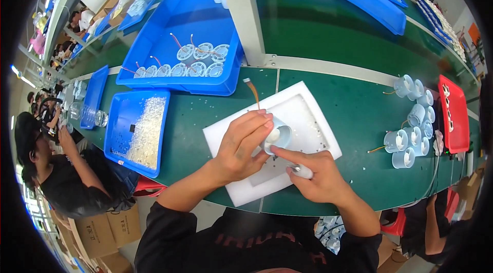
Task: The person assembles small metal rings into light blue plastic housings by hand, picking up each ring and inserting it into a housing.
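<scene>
Pinching round pale-blue plastic cup [284,133], L hand [240,149] steadies it; R hand [322,175], curled around white cylindrical tool [304,172], prob. adjusts cup's inside, next likely needing firm hold.

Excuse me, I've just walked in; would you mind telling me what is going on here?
A person is working on a light-blue cup over a white foam tray. The left hand grips the cup, while the right hand holds a white tool and extends its index finger to the cup's near edge. Similar cups stand to the right; a blue bin with wired round parts sits to the left.
</scene>
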`<move>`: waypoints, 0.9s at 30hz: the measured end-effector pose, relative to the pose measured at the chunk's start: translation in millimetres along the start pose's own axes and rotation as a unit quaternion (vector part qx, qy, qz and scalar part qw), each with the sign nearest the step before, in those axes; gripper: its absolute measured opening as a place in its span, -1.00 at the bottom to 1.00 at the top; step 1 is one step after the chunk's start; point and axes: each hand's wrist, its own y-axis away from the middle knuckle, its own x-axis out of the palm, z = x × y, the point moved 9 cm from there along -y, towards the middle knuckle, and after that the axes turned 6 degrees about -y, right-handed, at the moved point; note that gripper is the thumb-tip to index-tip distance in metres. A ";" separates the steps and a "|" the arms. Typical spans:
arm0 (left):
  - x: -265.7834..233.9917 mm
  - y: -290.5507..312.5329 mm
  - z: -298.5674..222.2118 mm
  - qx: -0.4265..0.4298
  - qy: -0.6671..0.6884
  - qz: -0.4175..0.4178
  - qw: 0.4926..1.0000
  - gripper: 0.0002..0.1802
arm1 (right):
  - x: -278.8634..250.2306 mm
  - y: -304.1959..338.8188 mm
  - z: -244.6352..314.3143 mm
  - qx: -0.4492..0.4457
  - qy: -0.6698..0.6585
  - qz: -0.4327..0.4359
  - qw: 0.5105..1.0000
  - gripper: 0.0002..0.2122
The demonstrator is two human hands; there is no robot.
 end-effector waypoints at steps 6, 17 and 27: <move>-7.2 -19.1 -3.3 0.062 -0.019 -0.049 0.997 -0.29 | -2.8 0.6 13.4 -0.018 0.027 -0.057 0.998 -0.52; -78.6 -56.3 119.0 -0.149 -0.213 0.014 0.966 -0.15 | -109.0 67.2 21.4 0.100 0.346 -0.252 0.898 -0.54; -67.4 -5.3 367.3 -0.454 -0.234 0.300 0.806 -0.31 | -179.2 151.8 -0.6 0.254 0.615 -0.300 0.684 -0.60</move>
